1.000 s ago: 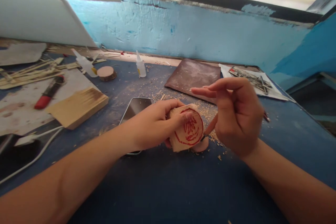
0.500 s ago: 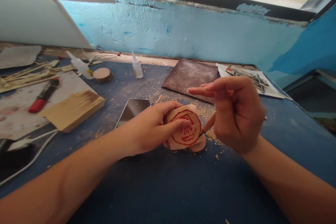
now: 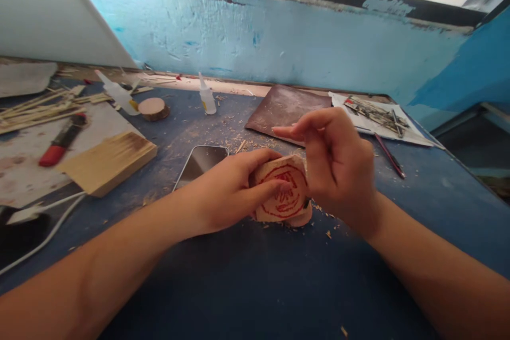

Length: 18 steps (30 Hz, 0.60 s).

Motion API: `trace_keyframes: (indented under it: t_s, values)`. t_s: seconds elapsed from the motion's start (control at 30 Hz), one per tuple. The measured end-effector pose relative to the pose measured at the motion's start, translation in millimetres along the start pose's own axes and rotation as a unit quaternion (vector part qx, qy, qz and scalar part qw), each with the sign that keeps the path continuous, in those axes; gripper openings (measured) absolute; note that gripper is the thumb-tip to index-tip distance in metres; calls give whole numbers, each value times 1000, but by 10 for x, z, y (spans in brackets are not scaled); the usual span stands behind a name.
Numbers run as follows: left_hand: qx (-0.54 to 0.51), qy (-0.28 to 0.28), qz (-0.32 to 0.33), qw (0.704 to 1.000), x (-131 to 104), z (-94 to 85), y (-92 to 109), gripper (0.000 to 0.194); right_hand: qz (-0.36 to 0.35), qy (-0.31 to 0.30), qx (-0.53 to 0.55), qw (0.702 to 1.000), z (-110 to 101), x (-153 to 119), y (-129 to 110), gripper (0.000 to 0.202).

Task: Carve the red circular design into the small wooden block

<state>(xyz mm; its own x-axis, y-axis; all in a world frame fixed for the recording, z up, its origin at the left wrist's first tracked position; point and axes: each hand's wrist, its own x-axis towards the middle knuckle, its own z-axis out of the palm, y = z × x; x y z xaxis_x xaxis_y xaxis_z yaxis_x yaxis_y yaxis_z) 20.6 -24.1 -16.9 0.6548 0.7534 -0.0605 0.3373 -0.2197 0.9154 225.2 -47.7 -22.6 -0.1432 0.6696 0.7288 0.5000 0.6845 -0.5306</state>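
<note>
Wood block [image 3: 292, 199]: partly covering wood slice [image 3: 302, 218], red-marked face toward wearer, likely for visibility.
Left hand [image 3: 235, 188]: clamps block, thumb across face, likely steadying it.
Right hand [image 3: 340, 170]: closed on mostly hidden tool [image 3: 307, 203], at block's edge.

Your bare left forearm [image 3: 119, 249] is smooth and tapering, your bare right forearm [image 3: 434, 257] likewise; your left hand [image 3: 235, 186] is bare and slim-fingered, as is your right hand [image 3: 340, 167].
</note>
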Motion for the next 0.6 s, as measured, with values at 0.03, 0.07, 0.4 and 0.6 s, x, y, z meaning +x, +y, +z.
trace_keyframes:
  t_s: [0.03, 0.07, 0.4, 0.6]
  values:
    - [12, 5, 3, 1000, 1, -1, 7, 28, 7, -27, -14, 1000, 16, -10, 18, 20]
    - [20, 11, 0, 1000, 1, 0, 13, 28, 14, -60, -23, 998, 28, -27, 36, 18]
    - [-6, -7, -7, 1000, -39, -15, -8, 42, 103, 56, 110, 987, -121, 49, 63, 12]
    - [-38, -44, -9, 998, -54, -45, -60, 78, 105, 0, 81, 991, -143, -13, 128, 11]
